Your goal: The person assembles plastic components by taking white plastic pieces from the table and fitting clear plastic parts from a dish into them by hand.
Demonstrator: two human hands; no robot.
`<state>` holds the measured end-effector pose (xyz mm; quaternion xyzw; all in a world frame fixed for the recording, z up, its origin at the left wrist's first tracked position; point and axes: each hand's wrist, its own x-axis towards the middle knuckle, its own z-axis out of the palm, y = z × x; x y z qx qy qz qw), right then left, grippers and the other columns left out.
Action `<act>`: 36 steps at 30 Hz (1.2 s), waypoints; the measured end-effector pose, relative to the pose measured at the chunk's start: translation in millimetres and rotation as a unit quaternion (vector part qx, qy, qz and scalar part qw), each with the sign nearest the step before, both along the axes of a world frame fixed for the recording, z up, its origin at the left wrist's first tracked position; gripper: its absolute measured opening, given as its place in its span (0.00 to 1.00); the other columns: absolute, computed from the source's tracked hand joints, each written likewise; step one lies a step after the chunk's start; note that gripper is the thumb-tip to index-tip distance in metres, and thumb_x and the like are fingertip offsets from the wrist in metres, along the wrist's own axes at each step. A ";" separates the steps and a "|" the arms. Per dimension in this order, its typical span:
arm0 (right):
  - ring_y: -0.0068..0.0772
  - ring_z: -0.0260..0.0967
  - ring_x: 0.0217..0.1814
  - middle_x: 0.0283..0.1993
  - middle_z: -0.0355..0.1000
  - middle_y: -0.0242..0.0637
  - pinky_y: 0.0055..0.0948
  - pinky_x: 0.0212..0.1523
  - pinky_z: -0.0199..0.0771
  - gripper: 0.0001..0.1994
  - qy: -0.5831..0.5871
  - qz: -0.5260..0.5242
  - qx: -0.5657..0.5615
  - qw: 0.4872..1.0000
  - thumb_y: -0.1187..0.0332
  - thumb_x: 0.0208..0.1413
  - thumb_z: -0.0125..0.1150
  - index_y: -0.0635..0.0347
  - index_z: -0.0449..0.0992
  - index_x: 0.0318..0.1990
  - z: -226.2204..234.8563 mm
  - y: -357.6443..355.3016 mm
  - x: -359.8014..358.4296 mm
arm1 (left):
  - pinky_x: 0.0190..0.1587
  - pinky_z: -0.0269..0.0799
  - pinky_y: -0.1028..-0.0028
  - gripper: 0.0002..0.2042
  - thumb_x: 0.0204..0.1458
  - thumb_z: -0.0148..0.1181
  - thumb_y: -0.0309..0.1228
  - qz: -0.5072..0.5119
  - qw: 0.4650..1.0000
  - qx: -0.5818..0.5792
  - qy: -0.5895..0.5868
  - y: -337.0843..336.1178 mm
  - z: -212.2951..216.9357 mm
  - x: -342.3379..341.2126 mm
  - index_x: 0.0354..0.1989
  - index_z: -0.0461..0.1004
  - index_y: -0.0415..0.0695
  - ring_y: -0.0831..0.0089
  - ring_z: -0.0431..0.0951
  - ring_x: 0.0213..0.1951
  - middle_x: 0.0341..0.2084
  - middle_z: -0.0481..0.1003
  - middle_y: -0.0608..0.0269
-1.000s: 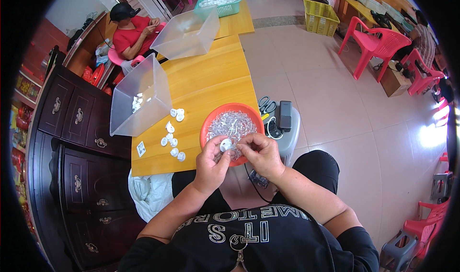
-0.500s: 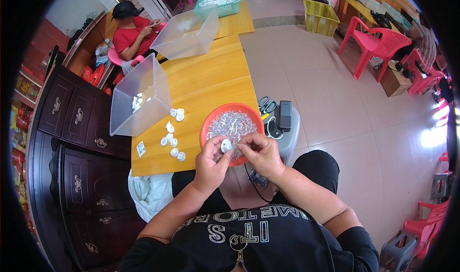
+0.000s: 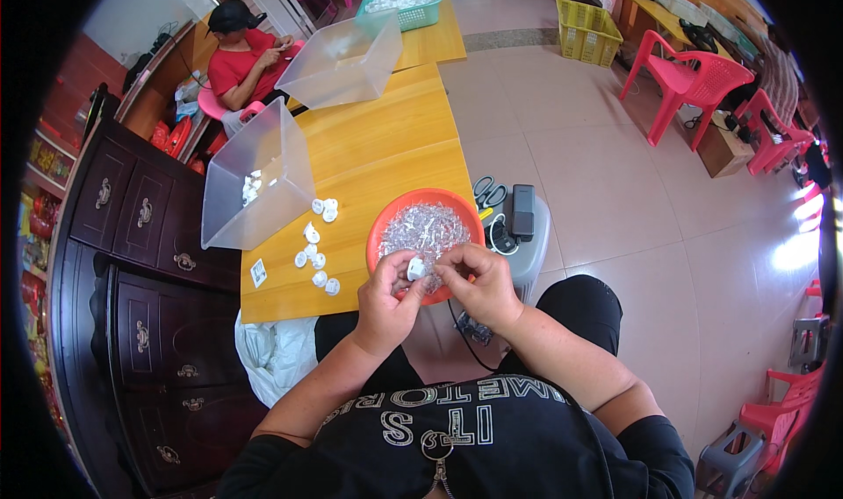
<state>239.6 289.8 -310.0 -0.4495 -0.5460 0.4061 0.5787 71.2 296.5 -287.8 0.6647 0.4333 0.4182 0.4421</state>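
Between the thumb and fingers of my left hand [image 3: 387, 299] is a small round white plastic cap [image 3: 416, 269]. My right hand [image 3: 479, 281] is pinched right beside it; whatever its fingertips hold is too small to make out. Both hands hover over the near rim of an orange bowl [image 3: 376, 235], which is heaped with small clear plastic pieces [image 3: 424, 228]. Left of the bowl, several similar white caps [image 3: 318, 260] lie loose on the yellow wooden table [image 3: 386, 152].
A clear bin [image 3: 285, 161] with white parts stands at the table's left, another clear bin [image 3: 342, 64] beyond it. Farther back is a green basket [image 3: 435, 13]. Scissors [image 3: 489, 191] and a dark grey box [image 3: 522, 213] rest on a grey stool at right. A person in red [image 3: 241, 64] sits far left.
The white cap has been turned in my left fingers, so its side shows more than its round face. My right hand stays close by, nearly still.
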 end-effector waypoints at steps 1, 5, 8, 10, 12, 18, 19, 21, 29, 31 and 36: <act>0.17 0.69 0.27 0.29 0.74 0.31 0.19 0.28 0.69 0.02 0.000 0.000 0.000 1.000 0.78 0.52 0.65 0.65 0.77 0.32 0.4 -0.2 0.2 | 0.44 0.75 0.77 0.18 0.52 0.60 0.16 0.016 0.999 0.034 0.027 0.8 -2.4 -0.5 0.52 0.66 0.37 0.75 0.78 0.42 0.40 0.77 0.56; 0.22 0.70 0.26 0.29 0.74 0.34 0.21 0.26 0.69 0.02 -0.059 -0.002 0.082 0.995 0.78 0.49 0.65 0.64 0.77 0.31 1.6 -0.8 0.3 | 0.39 0.77 0.76 0.17 0.49 0.65 0.19 0.022 0.986 0.123 0.107 0.2 -3.2 -0.7 0.48 0.70 0.39 0.74 0.81 0.36 0.36 0.79 0.56; 0.23 0.70 0.27 0.30 0.75 0.35 0.21 0.27 0.69 0.03 -0.065 0.001 0.089 0.994 0.79 0.49 0.65 0.64 0.78 0.32 2.3 -1.9 -0.3 | 0.38 0.77 0.76 0.17 0.49 0.65 0.20 0.021 0.993 0.097 0.071 0.7 -5.5 -0.6 0.48 0.71 0.39 0.73 0.82 0.36 0.36 0.79 0.56; 0.23 0.71 0.28 0.30 0.75 0.35 0.21 0.27 0.70 0.03 -0.060 0.005 0.081 0.995 0.79 0.50 0.65 0.65 0.78 0.32 3.1 -1.9 -0.3 | 0.38 0.77 0.76 0.17 0.49 0.65 0.20 0.025 0.994 0.088 0.062 0.9 -3.4 -0.8 0.48 0.71 0.39 0.73 0.82 0.36 0.36 0.79 0.56; 0.22 0.71 0.29 0.32 0.76 0.36 0.20 0.29 0.70 0.04 -0.017 0.023 0.067 0.997 0.79 0.50 0.64 0.65 0.79 0.34 5.0 -1.5 0.1 | 0.38 0.77 0.76 0.17 0.49 0.65 0.19 0.030 0.995 0.079 0.054 1.6 -1.4 -1.9 0.49 0.72 0.39 0.73 0.82 0.37 0.37 0.79 0.55; 0.22 0.70 0.28 0.29 0.75 0.35 0.22 0.29 0.71 0.04 0.025 0.028 0.033 0.999 0.77 0.50 0.66 0.64 0.80 0.34 4.2 -1.5 -0.9 | 0.37 0.78 0.76 0.18 0.50 0.63 0.18 0.024 0.991 0.113 0.074 2.3 6.5 -2.1 0.51 0.74 0.41 0.72 0.82 0.37 0.38 0.79 0.53; 0.22 0.70 0.28 0.29 0.75 0.35 0.22 0.29 0.71 0.04 0.025 0.028 0.033 0.999 0.77 0.50 0.66 0.64 0.80 0.34 3.3 -1.6 -1.0 | 0.37 0.78 0.76 0.18 0.50 0.63 0.18 0.027 0.990 0.114 0.078 1.7 7.7 -2.3 0.51 0.75 0.42 0.72 0.82 0.37 0.38 0.79 0.53; 0.23 0.70 0.27 0.28 0.75 0.35 0.22 0.29 0.70 0.04 0.028 0.017 0.034 0.999 0.76 0.50 0.68 0.64 0.79 0.32 1.0 -1.1 -1.0 | 0.37 0.78 0.75 0.18 0.49 0.63 0.18 0.030 0.990 0.115 0.081 1.1 10.7 -2.6 0.51 0.76 0.42 0.71 0.82 0.36 0.38 0.79 0.53; 0.25 0.69 0.25 0.26 0.73 0.36 0.24 0.26 0.69 0.04 -0.014 0.007 0.083 0.996 0.75 0.48 0.69 0.64 0.79 0.30 2.8 -1.0 0.7 | 0.37 0.77 0.75 0.20 0.49 0.62 0.17 0.020 0.982 0.164 0.090 -1.2 10.8 -2.7 0.52 0.76 0.43 0.71 0.82 0.36 0.37 0.79 0.52; 0.25 0.69 0.24 0.26 0.73 0.36 0.24 0.26 0.69 0.04 -0.017 0.009 0.084 0.996 0.75 0.48 0.69 0.64 0.79 0.29 2.5 -1.4 0.8 | 0.37 0.77 0.75 0.20 0.49 0.62 0.16 0.022 0.985 0.148 0.086 -3.3 10.6 -1.3 0.52 0.76 0.43 0.71 0.82 0.36 0.36 0.79 0.52; 0.27 0.69 0.24 0.26 0.72 0.37 0.25 0.26 0.69 0.06 -0.047 0.011 0.065 0.997 0.73 0.47 0.70 0.64 0.79 0.29 3.0 -0.6 -0.3 | 0.38 0.76 0.74 0.19 0.49 0.63 0.18 0.030 0.990 0.112 0.079 -2.6 5.2 -6.2 0.52 0.76 0.44 0.69 0.82 0.36 0.36 0.80 0.52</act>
